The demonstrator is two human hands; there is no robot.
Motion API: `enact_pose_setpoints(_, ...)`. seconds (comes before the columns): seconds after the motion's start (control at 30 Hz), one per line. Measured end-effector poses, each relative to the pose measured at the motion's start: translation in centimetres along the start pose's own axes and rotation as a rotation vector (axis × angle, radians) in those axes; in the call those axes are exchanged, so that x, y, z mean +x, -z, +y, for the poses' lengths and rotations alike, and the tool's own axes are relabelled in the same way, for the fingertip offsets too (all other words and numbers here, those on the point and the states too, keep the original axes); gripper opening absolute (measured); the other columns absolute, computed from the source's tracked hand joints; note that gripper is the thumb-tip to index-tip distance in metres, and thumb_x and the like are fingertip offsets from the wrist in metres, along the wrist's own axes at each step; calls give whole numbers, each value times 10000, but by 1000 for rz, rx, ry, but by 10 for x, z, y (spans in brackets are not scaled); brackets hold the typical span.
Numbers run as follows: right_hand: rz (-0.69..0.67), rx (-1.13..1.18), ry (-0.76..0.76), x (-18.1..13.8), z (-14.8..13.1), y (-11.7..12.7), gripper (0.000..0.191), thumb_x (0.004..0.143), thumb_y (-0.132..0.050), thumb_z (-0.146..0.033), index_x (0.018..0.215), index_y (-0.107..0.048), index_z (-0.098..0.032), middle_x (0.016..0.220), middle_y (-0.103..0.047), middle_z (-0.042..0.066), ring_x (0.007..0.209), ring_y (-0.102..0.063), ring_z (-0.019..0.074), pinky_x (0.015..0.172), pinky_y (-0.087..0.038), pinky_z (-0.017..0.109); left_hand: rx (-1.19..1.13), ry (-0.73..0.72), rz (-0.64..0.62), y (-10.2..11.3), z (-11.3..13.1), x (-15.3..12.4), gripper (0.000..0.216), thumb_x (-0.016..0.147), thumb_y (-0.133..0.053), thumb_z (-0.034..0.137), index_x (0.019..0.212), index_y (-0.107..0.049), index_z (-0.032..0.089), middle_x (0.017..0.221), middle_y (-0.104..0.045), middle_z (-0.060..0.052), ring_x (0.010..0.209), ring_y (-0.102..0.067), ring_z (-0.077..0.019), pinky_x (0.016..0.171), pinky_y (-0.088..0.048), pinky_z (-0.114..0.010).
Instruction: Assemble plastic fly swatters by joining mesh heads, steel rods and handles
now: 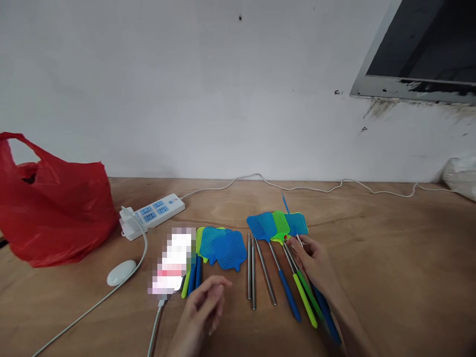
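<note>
Several fly swatters with blue and green mesh heads (pixel 278 225) and metal shafts lie fanned on the wooden table (pixel 390 258). My right hand (pixel 316 263) rests on their shafts just below the heads, fingers curled on a shaft near a small red part. Three bare metal rods (pixel 253 270) lie left of them. A loose pile of blue and green mesh heads (pixel 223 248) sits further left, above blue and green handles (pixel 192 282). My left hand (pixel 206 302) hovers below that pile, fingers loosely bent and apart, holding nothing.
A red plastic bag (pixel 52 198) stands at the left. A white power strip (pixel 152 213) with cable, a white oval object (pixel 121 271) and a blurred-out item (pixel 173 263) lie nearby. A white sack (pixel 461 176) sits at far right, under a dark window frame (pixel 420 54).
</note>
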State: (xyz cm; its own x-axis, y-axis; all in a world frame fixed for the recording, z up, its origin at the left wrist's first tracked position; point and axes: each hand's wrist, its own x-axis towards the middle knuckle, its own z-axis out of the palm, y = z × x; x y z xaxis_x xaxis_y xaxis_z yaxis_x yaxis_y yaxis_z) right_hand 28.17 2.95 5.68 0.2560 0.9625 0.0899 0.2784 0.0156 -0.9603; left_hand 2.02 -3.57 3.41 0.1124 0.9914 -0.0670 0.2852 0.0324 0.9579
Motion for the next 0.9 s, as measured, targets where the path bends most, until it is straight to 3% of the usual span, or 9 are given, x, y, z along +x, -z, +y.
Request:
enact_pose_setpoints(0.1,36,-210,105,10,9,-3,359,805,-602,-543,715,-662,-201,478,-490,-39,460,-467,159,462,-289,266,-207,34,50,-6,6,3,609,993,-62,317,819,-637,218,539,-341,61,375,-177,-138,339,-189,-245)
enact_pose_setpoints(0.2,63,-268,133,14,21,-8,260,801,-566,-435,822,-679,-202,616,-625,22,578,-577,214,523,-359,289,-712,141,105,-10,13,9,330,953,-271,279,728,-504,215,584,-190,94,413,-54,-100,356,-155,-185)
enact_pose_setpoints(0.27,77,-319,152,15,29,-10,231,782,-537,-374,849,-675,-201,667,-651,47,614,-595,231,550,-371,301,-837,221,58,-10,14,11,228,911,-408,362,760,-492,213,584,-220,95,406,-105,-80,359,-190,-171)
enact_pose_setpoints(0.33,90,-370,166,16,35,-10,234,762,-524,-346,869,-670,-197,673,-644,53,613,-587,234,560,-363,306,-651,205,65,-7,10,11,266,894,-469,463,822,-526,214,569,-311,82,407,-231,-85,384,-237,-182)
enact_pose_setpoints(0.4,92,-418,179,16,41,-9,256,758,-529,-340,912,-671,-192,675,-632,48,614,-580,235,573,-358,309,-242,92,140,0,4,10,299,893,-501,509,864,-567,220,585,-424,54,474,-398,-116,449,-289,-198)
enact_pose_setpoints(0.47,83,-461,188,16,45,-9,278,761,-539,-335,955,-673,-189,671,-620,39,619,-579,238,587,-358,313,254,1,197,10,0,10,251,904,-506,459,870,-596,228,679,-557,11,613,-541,-164,559,-355,-234)
enact_pose_setpoints(0.57,67,-512,198,17,50,-10,276,753,-561,-307,977,-675,-194,642,-596,19,617,-580,238,593,-363,312,708,67,210,26,-2,14,219,926,-434,357,923,-619,239,665,-594,2,617,-590,-195,543,-311,-251)
enact_pose_setpoints(0.7,56,-559,209,18,54,-10,279,733,-584,-273,985,-679,-200,591,-551,-10,590,-572,230,564,-357,303,907,231,182,40,1,19,217,944,-431,326,936,-632,243,682,-643,-4,657,-649,-215,523,-306,-246)
enact_pose_setpoints(0.9,48,-609,251,14,52,-9,272,758,-581,-284,997,-675,-195,703,-576,21,661,-591,242,578,-375,313,938,289,164,42,5,21,162,932,-476,307,935,-618,228,720,-674,-22,687,-674,-235,534,-349,-255)
